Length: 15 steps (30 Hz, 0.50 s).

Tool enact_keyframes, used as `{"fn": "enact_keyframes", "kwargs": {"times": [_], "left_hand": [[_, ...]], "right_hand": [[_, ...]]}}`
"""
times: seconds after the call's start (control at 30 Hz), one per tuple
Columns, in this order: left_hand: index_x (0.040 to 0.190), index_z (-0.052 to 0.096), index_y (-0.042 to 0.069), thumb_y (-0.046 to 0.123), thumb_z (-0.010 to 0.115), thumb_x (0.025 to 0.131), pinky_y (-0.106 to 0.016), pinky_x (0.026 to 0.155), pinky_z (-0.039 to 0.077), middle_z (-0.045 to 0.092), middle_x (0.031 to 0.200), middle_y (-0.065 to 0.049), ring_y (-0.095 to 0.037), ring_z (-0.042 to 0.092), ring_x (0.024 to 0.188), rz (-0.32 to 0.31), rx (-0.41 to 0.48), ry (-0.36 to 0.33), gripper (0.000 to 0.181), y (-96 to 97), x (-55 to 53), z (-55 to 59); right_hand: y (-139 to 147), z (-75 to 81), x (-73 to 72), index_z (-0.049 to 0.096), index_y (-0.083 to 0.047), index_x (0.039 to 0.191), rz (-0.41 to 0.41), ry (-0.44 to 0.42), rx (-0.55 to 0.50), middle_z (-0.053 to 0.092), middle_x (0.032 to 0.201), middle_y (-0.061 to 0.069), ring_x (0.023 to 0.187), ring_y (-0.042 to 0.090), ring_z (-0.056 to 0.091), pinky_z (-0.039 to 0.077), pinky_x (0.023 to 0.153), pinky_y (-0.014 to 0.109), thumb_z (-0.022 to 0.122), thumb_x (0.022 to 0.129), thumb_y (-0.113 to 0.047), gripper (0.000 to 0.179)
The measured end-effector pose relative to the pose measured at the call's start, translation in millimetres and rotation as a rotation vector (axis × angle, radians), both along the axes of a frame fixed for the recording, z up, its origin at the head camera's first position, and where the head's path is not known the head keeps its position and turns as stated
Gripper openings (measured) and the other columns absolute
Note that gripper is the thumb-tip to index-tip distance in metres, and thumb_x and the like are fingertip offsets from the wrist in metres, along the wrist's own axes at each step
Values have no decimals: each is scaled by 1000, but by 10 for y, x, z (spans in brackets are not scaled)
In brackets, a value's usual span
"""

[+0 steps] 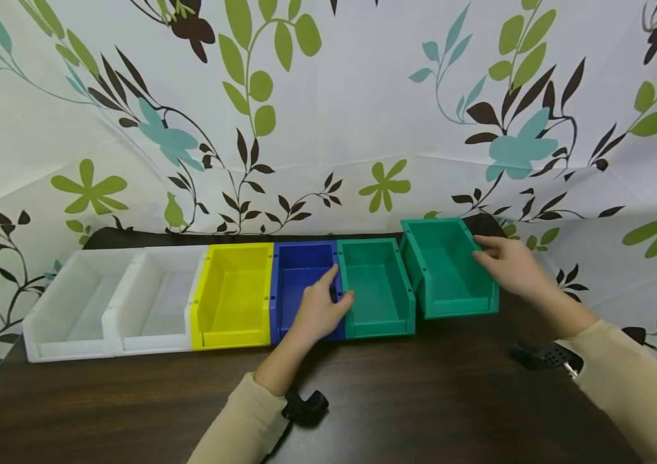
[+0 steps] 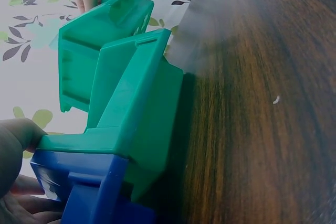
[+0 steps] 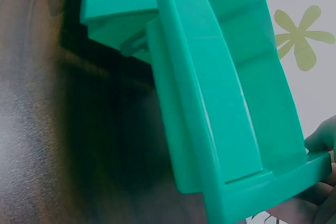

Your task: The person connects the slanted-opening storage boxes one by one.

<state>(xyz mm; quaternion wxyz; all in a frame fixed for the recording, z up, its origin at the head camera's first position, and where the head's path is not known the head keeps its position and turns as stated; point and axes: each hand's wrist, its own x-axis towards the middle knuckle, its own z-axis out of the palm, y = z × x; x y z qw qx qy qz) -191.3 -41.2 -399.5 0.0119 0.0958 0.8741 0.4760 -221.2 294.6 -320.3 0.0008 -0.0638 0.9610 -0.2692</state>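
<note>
My right hand (image 1: 510, 267) grips the right rim of a green plastic bin (image 1: 461, 306), thumb inside and fingers outside. This bin is raised off the table and tilted, at the right end of a row of bins. In the right wrist view, a dark shadow lies under the green bin (image 3: 226, 103). My left hand (image 1: 316, 306) pinches the adjoining side walls of a blue bin (image 1: 299, 280) and a second green bin (image 1: 380, 325). The left wrist view shows the thumb on the green side and fingers on the blue side.
Left of the blue bin stand a yellow bin (image 1: 235, 338) and two white bins (image 1: 154, 345) (image 1: 69, 350), side by side on the dark wooden table (image 1: 392, 399). A leaf-patterned white cloth (image 1: 328, 116) hangs behind the table. Each wrist wears a black strap device.
</note>
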Motion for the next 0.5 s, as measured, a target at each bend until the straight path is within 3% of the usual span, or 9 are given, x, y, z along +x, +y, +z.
{"fn": "enact_keyframes", "kwargs": {"times": [0.1,0.17,0.27,0.37,0.5], "left_hand": [[145,35,3,27,59,89,-23,40,34,37,51,3,-9,30,38,-2,0,-4,66,5,12,6],[145,35,2,26,59,89,-22,38,33,36,48,4,-9,30,37,-4,3,-4,66,6,15,9],[145,35,2,26,60,89,-21,37,31,34,46,5,-9,29,36,-3,1,2,66,7,11,5],[145,35,2,26,60,89,-21,37,30,34,45,5,-9,29,36,-1,-1,13,66,6,0,-11],[145,35,2,26,60,89,-22,37,31,34,45,6,-10,29,35,1,-3,15,66,13,-6,-20]], "right_hand": [[-26,-33,35,39,6,140,-8,17,9,59,119,33,94,41,65,53,62,33,46,99,-31,56],[-74,-36,47,37,4,142,-4,17,35,51,131,32,106,44,59,54,74,46,47,97,-39,63],[-195,-14,34,27,-3,148,14,-29,126,25,151,29,128,49,39,39,94,65,47,91,-57,81],[-337,11,-6,17,-9,152,50,-96,248,4,157,25,133,58,23,29,96,73,45,84,-70,95],[-437,62,-53,14,-11,153,111,-166,334,2,156,28,128,65,22,28,93,76,46,81,-74,102]]}}
